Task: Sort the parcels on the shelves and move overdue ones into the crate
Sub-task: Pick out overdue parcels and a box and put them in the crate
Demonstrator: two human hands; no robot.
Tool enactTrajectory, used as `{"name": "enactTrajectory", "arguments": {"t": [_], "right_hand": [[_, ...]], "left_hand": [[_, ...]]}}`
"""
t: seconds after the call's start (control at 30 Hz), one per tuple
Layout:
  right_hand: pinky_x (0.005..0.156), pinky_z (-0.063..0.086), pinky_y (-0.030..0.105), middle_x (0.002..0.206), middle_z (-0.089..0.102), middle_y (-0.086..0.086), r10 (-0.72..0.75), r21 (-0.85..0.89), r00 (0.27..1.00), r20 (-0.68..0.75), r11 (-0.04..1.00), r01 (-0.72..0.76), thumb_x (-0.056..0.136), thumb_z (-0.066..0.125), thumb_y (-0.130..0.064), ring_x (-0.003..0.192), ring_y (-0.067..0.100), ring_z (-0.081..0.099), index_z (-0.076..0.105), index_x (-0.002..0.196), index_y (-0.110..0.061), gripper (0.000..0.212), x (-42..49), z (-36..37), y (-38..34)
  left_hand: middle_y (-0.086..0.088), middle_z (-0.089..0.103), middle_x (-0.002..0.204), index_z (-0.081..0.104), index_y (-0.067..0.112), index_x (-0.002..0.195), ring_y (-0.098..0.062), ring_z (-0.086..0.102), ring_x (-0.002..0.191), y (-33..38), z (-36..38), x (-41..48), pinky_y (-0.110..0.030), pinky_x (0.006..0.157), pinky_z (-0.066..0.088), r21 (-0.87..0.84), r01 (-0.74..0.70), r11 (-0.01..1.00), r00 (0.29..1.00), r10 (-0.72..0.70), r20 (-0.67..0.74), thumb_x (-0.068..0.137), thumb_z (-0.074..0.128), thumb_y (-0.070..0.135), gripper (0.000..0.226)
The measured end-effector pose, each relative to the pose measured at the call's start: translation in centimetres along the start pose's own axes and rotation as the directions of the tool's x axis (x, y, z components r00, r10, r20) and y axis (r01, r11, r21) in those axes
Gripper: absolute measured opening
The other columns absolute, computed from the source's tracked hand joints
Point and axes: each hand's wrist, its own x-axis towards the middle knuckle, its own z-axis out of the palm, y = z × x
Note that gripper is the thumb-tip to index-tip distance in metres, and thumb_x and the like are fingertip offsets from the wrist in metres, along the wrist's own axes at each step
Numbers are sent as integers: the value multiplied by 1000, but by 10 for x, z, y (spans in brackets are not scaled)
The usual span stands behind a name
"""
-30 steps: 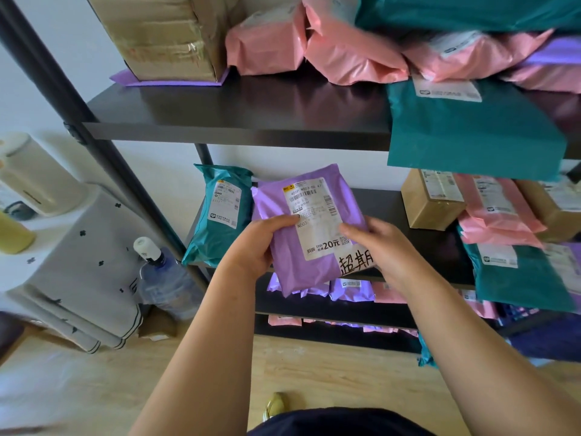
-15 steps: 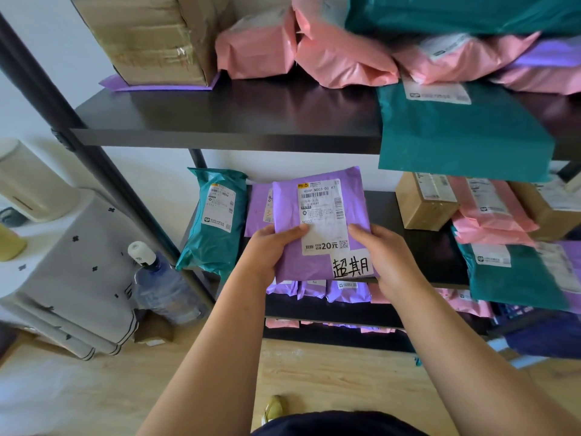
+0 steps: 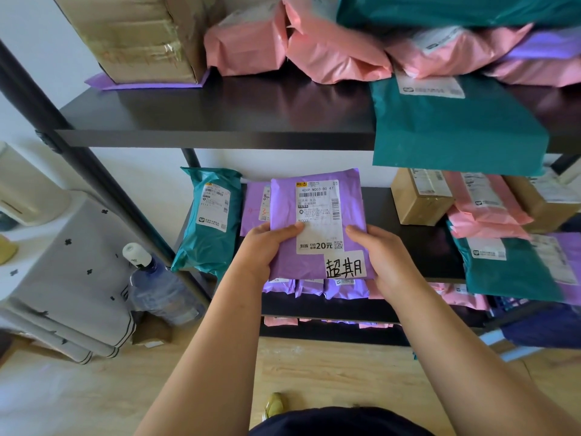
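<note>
— Where is the purple parcel [image 3: 317, 215] sitting?
— It is being held upright in front of the middle shelf [image 3: 418, 247], with its label facing the camera and both hands on it.
— How is each grip doing?
— The left hand [image 3: 267, 247] is clamping the lower left edge, its thumb lying across the printed label. The right hand [image 3: 382, 253] is clamping the lower right edge, thumb on the front too.
— Anything else showing on it?
— A white sticker [image 3: 344, 265] with handwritten characters is showing at its bottom right corner.
— And what is lying around it?
— A teal parcel [image 3: 210, 215] is leaning at the shelf's left end, and a cardboard box [image 3: 421, 199] is sitting to the right.
</note>
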Motion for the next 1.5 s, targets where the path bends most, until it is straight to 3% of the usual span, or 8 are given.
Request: {"name": "enactTrajectory", "arguments": {"t": [0.37,0.63,0.73,0.93,1.1,1.27,1.4,1.5], "right_hand": [[79,58,58,86,77,8,11,-14,995,-98,1000,-12,93,64,-33,79,30,75,70,99,-14,21,-8,-6,5],[74,61,47,84,77,8,51,67,951,-305,997,-32,94,62,-27,76,28,75,70,100,-8,21,-35,-38,26],[64,59,36,83,77,6,70,81,926,-372,996,-43,95,61,-29,73,24,75,70,96,-12,19,-50,-53,36],[56,59,36,81,76,11,170,242,815,-554,970,-37,94,64,-22,61,25,71,70,86,-12,14,-81,-107,65],[72,59,50,87,77,11,216,291,758,-616,956,-35,93,63,-17,68,29,71,71,97,-11,11,-101,-171,82],[71,58,48,95,75,16,230,312,720,-655,950,-20,94,60,-12,76,34,71,71,103,-11,15,-117,-252,91],[74,58,51,93,76,12,228,312,686,-691,950,-1,95,58,-12,82,36,72,71,103,-12,16,-136,-326,94],[68,59,43,93,75,13,228,311,648,-727,950,14,96,56,-10,77,33,71,70,93,-17,16,-154,-370,98]], "left_hand": [[-15,75,98,67,4,105,-35,72,92,0,8,3,-47,82,59,89,9,996,998,-15,67,77,82,21,36],[-13,76,97,68,2,109,-29,74,88,-20,47,16,-37,73,60,227,47,973,966,-102,236,79,80,22,38],[-11,76,98,70,5,107,-27,74,89,-31,68,22,-35,72,58,296,58,954,944,-148,293,78,80,23,35],[-10,76,101,72,8,108,-29,72,96,-68,134,22,-44,89,56,426,73,902,873,-265,410,80,78,22,32],[-10,76,99,72,5,106,-25,72,90,-94,206,11,-35,84,56,477,55,877,840,-299,453,88,69,16,21],[-12,75,104,72,7,109,-32,69,103,-125,288,5,-51,102,48,533,51,845,806,-350,477,76,74,21,36],[-13,75,104,69,5,110,-32,69,103,-156,366,-3,-51,99,50,536,27,844,802,-338,493,83,70,13,28],[-15,73,105,66,3,112,-31,69,101,-182,414,-15,-46,95,54,550,15,835,798,-342,497,86,68,11,27]]}}
